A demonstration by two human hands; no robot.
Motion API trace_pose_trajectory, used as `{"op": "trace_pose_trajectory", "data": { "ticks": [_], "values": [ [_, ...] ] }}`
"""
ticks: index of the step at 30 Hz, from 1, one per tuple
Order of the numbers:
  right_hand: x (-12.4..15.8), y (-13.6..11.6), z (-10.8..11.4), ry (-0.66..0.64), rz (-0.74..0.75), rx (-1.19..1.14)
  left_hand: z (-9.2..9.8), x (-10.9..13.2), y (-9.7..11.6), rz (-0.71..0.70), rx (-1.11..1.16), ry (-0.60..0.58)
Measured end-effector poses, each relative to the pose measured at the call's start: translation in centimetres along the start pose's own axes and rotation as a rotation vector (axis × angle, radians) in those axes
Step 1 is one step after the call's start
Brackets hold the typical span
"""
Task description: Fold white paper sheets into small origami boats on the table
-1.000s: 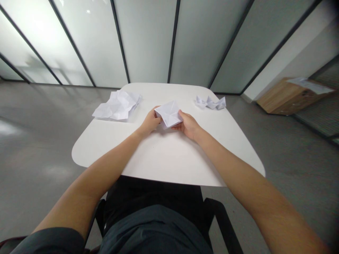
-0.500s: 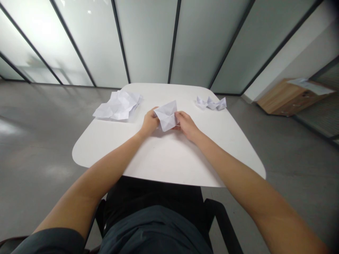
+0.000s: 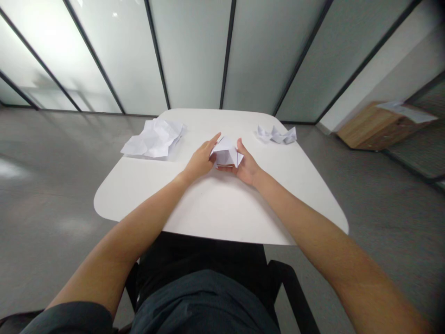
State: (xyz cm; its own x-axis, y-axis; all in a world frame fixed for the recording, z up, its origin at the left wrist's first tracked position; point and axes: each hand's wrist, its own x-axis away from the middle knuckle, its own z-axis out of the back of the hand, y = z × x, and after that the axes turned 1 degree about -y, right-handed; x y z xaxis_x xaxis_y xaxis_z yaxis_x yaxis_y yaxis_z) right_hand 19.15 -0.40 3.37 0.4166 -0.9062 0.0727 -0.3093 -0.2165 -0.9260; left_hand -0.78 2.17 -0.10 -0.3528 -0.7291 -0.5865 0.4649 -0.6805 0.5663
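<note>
A piece of folded white paper (image 3: 226, 151) is held between both hands just over the middle of the table. My left hand (image 3: 202, 159) grips its left side, with the index finger stretched along the edge. My right hand (image 3: 247, 166) cups it from the right and below, thumb raised beside it and fingers under its near edge. The paper has a raised, boxy shape with a pointed corner toward the right thumb. Parts of the left fingers are hidden behind it.
Creased white sheets (image 3: 153, 139) lie in a loose pile at the table's far left. Several small folded paper pieces (image 3: 277, 135) stand in a row at the far right. The white table (image 3: 222, 218) has rounded corners. A wooden cabinet (image 3: 378, 125) stands beyond it on the right.
The folded paper has turned from a flat, star-like face toward me to a boxy side view. My left index finger has straightened, and my right thumb has lifted off the paper's face.
</note>
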Motion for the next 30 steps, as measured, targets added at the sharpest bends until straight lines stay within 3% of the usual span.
{"op": "trace_pose_trajectory", "data": {
  "ticks": [7,13,17,24,30],
  "values": [
    [0.0,-0.9,1.3,0.010,-0.001,-0.017,-0.1,0.3,-0.3,0.022,-0.056,-0.210],
    [-0.1,-1.7,2.3,0.053,-0.010,0.137,1.1,0.0,0.4,0.046,0.067,-0.181],
    [-0.6,-1.9,3.7,0.106,-0.007,0.214,2.1,-0.2,0.8,0.164,0.223,-0.164],
    [-1.3,-1.6,5.5,0.169,0.038,0.331,2.9,-0.4,1.4,0.489,0.583,-0.035],
    [-1.5,-1.1,5.9,0.234,0.069,0.376,2.8,-1.1,1.3,0.746,1.009,0.235]
  ]
}}
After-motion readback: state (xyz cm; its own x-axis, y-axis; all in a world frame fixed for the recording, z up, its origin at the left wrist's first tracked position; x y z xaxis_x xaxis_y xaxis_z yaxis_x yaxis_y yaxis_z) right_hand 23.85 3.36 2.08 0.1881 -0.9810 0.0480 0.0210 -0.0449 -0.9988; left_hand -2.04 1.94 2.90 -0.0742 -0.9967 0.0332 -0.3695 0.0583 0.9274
